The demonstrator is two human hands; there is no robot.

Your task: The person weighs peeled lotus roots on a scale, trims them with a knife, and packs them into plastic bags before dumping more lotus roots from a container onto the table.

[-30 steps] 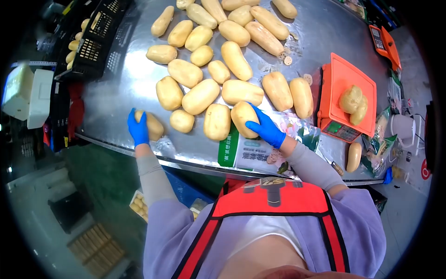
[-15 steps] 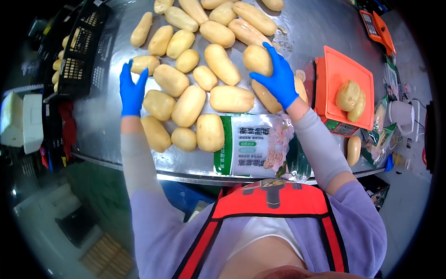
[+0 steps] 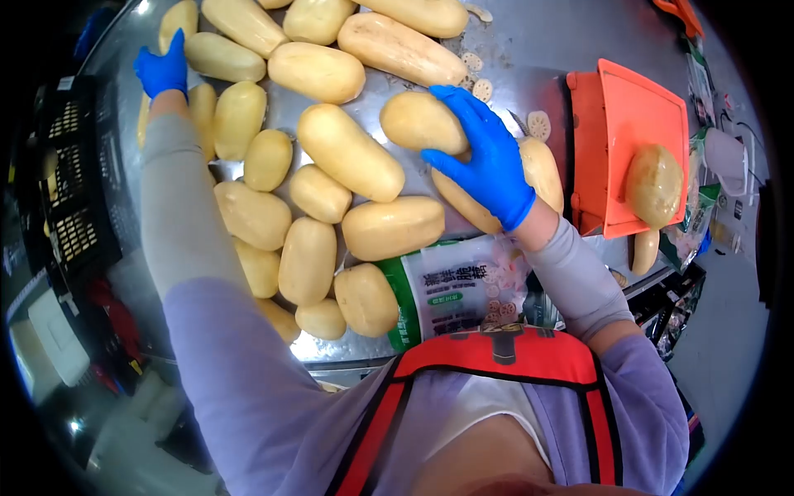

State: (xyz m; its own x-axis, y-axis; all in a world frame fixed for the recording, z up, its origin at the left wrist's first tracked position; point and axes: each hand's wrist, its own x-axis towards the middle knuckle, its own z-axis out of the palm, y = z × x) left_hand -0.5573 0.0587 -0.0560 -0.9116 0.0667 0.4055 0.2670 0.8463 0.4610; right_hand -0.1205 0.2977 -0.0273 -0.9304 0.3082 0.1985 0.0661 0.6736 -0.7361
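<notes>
Peeled lotus root pieces lie spread over a metal table (image 3: 529, 58). My right hand (image 3: 488, 153), in a blue glove, is wrapped round the right end of a short, thick lotus root (image 3: 418, 122), above another piece. At the upper left, my left hand (image 3: 163, 68), also in a blue glove, is stretched out beside a pale lotus root (image 3: 179, 25). Its thumb and fingers are apart, and nothing shows between them. Below the pieces, a green and white printed bag (image 3: 451, 289) lies flat, near a lotus root (image 3: 365, 299).
An orange scale (image 3: 628, 124) with lotus root (image 3: 655, 186) on its tray stands to the right. Black crates (image 3: 74, 190) are at the left edge. Small lotus slices (image 3: 538, 125) lie between the scale and the larger pieces.
My left hand has moved away from the near-left pieces, forward to the upper-left ones. My right hand has moved forward from above the bag with its lotus root. The view has shifted.
</notes>
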